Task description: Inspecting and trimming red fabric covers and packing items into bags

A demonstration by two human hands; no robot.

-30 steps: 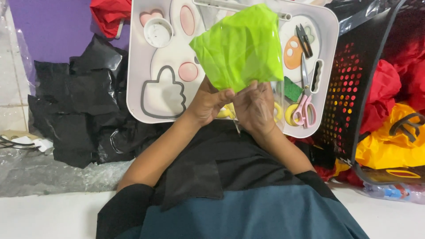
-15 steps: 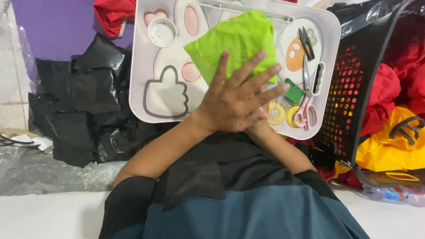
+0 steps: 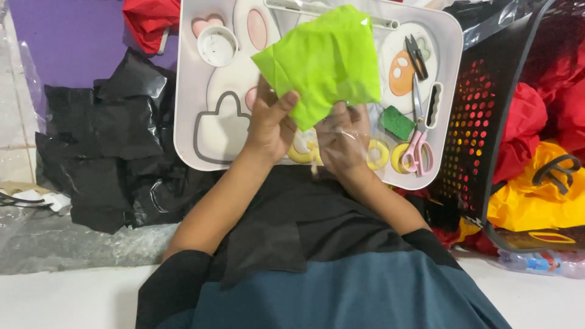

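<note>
Left hand [image 3: 271,125] pinches the lower left edge of a lime-green folded cloth [image 3: 323,61], thumb on top; right hand [image 3: 342,141] grips its lower right edge through clear plastic film. Cloth held above the white tray [image 3: 201,155]. Pink-handled scissors [image 3: 417,146] and a green sponge block [image 3: 397,122] lie by the tray's right edge; black perforated basket [image 3: 481,122] just beyond.

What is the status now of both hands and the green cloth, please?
Left hand grips green cloth at its lower edge. Right hand touches it from below. Cloth held up over white tray. Pink scissors lie beside, apart.
</note>
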